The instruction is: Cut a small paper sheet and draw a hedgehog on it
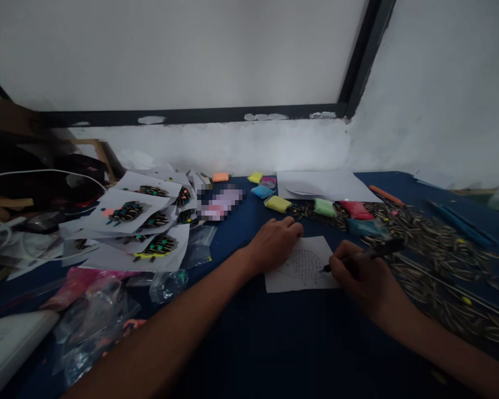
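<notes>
A small white sheet of paper [293, 281] lies on the blue table, bearing a black line drawing of a rounded body filled with small marks. My left hand [276, 244] rests palm down over the sheet's upper left part, fingers loosely bent and their tips partly hidden. In my right hand [360, 274], closed around it, is a black marker [385, 248]; its tip touches or nearly touches the drawing's right side. Sunflower seeds [432, 238] are spread to the right of this hand.
At the left lie overlapping papers [103, 235] with seed-and-clay figures, and crumpled plastic bags [95, 316]. Toward the wall are clay packets, including a yellow packet [278, 204] and a red packet [356, 210], beside white sheets [320, 183]. Blue tweezers [461, 221] rest among the seeds.
</notes>
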Available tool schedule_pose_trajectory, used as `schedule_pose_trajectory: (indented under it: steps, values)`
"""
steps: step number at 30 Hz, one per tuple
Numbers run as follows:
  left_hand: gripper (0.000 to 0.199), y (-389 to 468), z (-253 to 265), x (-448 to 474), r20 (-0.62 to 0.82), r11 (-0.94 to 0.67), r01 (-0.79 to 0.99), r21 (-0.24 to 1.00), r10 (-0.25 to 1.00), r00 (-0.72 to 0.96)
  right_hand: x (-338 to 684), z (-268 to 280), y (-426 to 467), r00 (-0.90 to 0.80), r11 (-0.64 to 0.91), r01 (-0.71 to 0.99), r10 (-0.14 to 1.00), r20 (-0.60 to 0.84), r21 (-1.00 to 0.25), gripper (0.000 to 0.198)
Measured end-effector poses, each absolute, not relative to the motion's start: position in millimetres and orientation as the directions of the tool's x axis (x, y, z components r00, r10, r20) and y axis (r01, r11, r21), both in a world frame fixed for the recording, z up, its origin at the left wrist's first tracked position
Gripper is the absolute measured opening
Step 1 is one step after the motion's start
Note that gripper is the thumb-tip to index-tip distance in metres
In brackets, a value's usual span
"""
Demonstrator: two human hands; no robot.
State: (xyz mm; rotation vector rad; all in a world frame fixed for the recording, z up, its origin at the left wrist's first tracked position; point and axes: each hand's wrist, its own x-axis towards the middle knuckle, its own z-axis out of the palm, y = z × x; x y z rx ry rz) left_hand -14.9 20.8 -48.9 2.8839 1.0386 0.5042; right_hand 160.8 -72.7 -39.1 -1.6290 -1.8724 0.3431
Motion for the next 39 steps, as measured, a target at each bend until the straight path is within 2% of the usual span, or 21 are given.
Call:
schedule_pose_trajectory:
  steps: [39]
  values:
    - [0.021,18.9,-45.7,-14.7,0.267,-0.772,0.622,0.129,0.631,0.728,162.6,-40.6,-74.0,-0.076,0.212,0.773,0.967,0.245,-0.598,0.018]
